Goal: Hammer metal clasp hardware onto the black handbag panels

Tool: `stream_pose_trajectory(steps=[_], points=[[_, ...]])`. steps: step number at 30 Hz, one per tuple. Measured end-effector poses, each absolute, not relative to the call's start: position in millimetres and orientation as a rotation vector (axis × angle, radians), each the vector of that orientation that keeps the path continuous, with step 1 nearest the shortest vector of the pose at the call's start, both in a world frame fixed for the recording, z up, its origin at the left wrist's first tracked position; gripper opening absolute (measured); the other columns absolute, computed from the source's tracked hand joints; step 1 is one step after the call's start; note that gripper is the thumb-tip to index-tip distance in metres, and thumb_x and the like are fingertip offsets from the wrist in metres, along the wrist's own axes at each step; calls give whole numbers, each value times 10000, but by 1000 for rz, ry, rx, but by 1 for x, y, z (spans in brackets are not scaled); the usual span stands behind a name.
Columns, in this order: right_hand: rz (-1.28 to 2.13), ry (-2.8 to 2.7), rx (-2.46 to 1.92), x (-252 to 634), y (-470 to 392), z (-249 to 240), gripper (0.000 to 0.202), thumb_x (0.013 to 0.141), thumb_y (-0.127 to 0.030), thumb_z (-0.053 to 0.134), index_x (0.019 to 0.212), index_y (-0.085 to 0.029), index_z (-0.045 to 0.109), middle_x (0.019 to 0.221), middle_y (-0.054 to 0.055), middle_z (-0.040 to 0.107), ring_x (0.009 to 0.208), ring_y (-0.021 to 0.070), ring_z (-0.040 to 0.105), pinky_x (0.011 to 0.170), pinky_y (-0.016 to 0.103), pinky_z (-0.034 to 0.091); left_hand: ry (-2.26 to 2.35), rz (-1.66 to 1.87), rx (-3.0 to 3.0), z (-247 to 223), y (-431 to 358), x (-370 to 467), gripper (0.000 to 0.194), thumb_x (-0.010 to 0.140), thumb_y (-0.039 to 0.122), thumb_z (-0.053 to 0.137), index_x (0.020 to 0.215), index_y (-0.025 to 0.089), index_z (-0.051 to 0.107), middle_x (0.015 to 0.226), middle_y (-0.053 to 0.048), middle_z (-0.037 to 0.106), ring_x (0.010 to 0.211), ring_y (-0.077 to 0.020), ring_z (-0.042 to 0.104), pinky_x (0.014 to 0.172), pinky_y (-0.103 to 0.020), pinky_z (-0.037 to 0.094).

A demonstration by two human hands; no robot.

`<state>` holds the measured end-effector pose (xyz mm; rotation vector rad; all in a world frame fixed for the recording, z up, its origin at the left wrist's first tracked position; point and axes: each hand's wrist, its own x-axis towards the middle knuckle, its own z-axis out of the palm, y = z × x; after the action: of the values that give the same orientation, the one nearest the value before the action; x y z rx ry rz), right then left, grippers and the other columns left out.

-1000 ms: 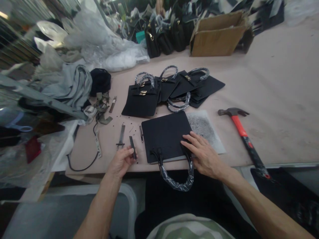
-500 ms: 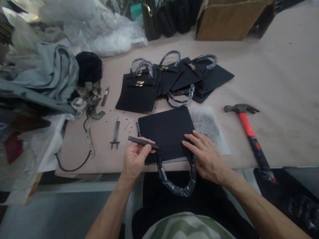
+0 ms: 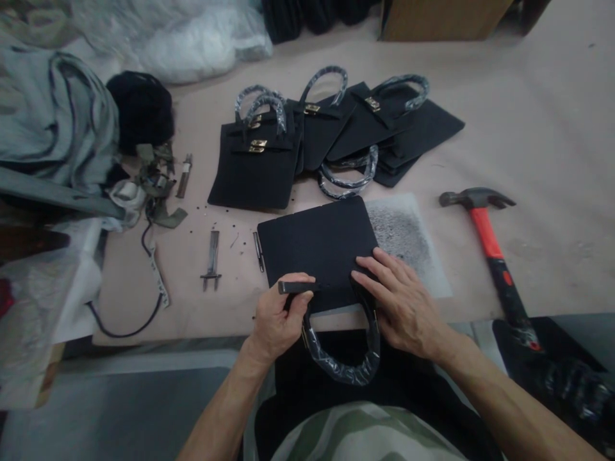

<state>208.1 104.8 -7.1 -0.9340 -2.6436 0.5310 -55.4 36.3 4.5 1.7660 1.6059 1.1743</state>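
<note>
So, left fingers [image 3: 300, 305] tight round dark tool [image 3: 295, 287], right fingers [image 3: 377, 269] spread on black panel [image 3: 314, 240], contents of cardboard box [image 3: 444, 20] hidden.

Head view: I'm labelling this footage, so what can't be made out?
All in the head view:
Tip of the dark tool in the left hand: lost against the black panel.
Left edge of the speckled sheet: hidden by that panel.
Top of the cardboard box: cut off by the upper edge.
</note>
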Motion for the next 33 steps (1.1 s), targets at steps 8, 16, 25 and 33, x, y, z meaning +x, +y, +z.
stream_pose_trajectory(steps=[8, 16, 25, 33], points=[[530, -2642, -923, 207, 106, -7, 734, 745, -130, 529, 1473, -203, 476, 1576, 115, 436, 1518, 366, 248, 1190, 595, 274, 1459, 1263, 1796, -2, 36, -52, 178, 952, 135, 575, 1119, 182, 612, 1088, -100, 742, 1030, -204, 722, 920, -367, 602], [559, -2630, -901, 210, 106, -4, 723, 732, -110, 519, 1451, -179, 490, 1571, 129, 435, 1520, 356, 240, 1187, 595, 281, 1491, 1260, 1810, -2, 36, -52, 159, 957, 137, 572, 1107, 178, 604, 1083, -95, 744, 1036, -197, 720, 935, -375, 597], [543, -2618, -913, 208, 105, -4, 735, 699, -96, 535, 1430, -170, 532, 1557, 139, 453, 1504, 371, 268, 1176, 597, 291, 1522, 1261, 1883, -3, 36, -48, 146, 955, 141, 579, 1088, 176, 629, 1057, -79, 756, 1008, -187, 733, 918, -343, 601], [497, -2629, -902, 210, 103, -6, 708, 726, -92, 518, 1432, -149, 519, 1563, 147, 435, 1512, 365, 248, 1184, 584, 284, 1567, 1213, 2033, -2, 40, -42, 159, 961, 135, 516, 1077, 172, 619, 1028, -84, 743, 987, -192, 726, 891, -329, 601]])
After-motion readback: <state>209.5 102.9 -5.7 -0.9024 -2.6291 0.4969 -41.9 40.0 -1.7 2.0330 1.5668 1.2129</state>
